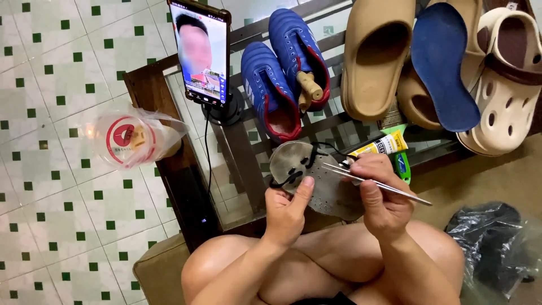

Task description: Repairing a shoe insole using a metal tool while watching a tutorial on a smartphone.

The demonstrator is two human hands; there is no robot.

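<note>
Currently: lacing step on grey insole [322,181].
Left hand [288,212] grips the insole at counter edge, 6 o'clock of 2 blue shoes [285,62]; right hand [381,195] pinches metal tweezers [375,183]. Next move likely needs precise cord [293,172] pickup.

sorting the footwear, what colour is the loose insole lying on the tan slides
Blue. The insole lies across the tan slides, clearest in the head view.
</note>
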